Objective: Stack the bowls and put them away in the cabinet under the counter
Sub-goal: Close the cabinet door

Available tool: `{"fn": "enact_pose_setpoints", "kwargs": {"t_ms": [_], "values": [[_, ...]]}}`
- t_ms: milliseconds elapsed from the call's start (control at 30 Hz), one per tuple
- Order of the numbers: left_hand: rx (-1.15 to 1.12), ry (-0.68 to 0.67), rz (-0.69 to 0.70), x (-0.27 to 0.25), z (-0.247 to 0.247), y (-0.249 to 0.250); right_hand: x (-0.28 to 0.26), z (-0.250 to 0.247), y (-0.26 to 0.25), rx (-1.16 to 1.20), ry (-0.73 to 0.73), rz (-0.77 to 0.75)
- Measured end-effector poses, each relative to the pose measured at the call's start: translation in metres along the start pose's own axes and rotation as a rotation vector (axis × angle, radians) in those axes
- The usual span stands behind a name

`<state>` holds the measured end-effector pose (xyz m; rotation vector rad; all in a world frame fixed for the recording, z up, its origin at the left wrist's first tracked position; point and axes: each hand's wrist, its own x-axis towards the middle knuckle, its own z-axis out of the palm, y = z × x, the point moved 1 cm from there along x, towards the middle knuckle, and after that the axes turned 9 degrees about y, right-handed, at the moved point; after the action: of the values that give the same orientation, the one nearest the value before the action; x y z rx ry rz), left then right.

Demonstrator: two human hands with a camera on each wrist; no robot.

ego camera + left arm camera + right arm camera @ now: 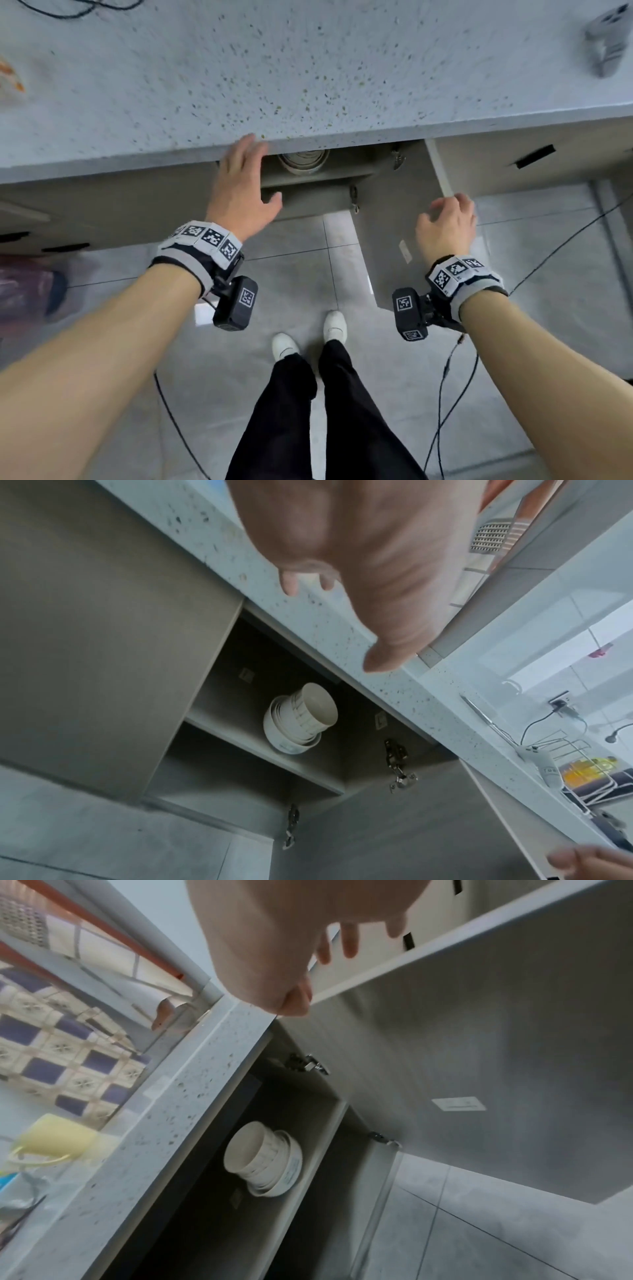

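Observation:
A stack of white bowls (303, 161) stands on the upper shelf inside the open cabinet under the speckled counter (308, 68). The same stack shows in the left wrist view (299, 718) and the right wrist view (263, 1158). My left hand (243, 181) is up at the counter's front edge, left of the bowls, fingers straight and holding nothing (363, 588). My right hand (448, 222) curls over the top edge of the open cabinet door (394, 240), fingers behind it and thumb on the near side (294, 1001). The lower shelf is mostly hidden.
Closed cabinet fronts (102, 205) lie to the left and a slotted front (534, 156) to the right. A grey device (606, 41) lies on the counter, and a yellow mug (55, 1139) stands there. Cables (445, 394) trail on the tiled floor by my feet (308, 335).

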<state>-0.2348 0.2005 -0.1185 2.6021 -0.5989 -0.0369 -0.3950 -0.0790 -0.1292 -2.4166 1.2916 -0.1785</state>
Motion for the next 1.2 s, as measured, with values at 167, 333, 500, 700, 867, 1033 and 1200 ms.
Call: {"fn": "enact_pose_setpoints", "kwargs": {"t_ms": [167,333,500,700,867,1033,1200], "values": [[0.192,-0.07,-0.134,0.005,-0.017,-0.014,-0.005,-0.014,0.014,-0.096,-0.111,0.188],[0.254,-0.128,-0.161,0.0,-0.022,-0.034,-0.017,-0.019,0.026,-0.139,-0.137,0.199],[0.328,-0.19,-0.124,0.0,-0.025,-0.036,-0.021,-0.023,0.015,-0.181,-0.199,0.181],[0.341,-0.247,-0.157,0.004,-0.031,-0.03,-0.026,-0.022,-0.002,-0.174,-0.261,0.216],[0.333,-0.265,-0.149,0.007,-0.036,-0.029,-0.034,-0.018,-0.02,-0.009,-0.254,0.284],[0.349,-0.243,-0.12,0.007,-0.039,-0.034,-0.029,-0.004,-0.034,0.186,-0.313,0.378],[0.333,-0.253,-0.147,0.005,-0.036,-0.031,-0.025,0.016,-0.061,0.337,-0.413,0.402]]}}
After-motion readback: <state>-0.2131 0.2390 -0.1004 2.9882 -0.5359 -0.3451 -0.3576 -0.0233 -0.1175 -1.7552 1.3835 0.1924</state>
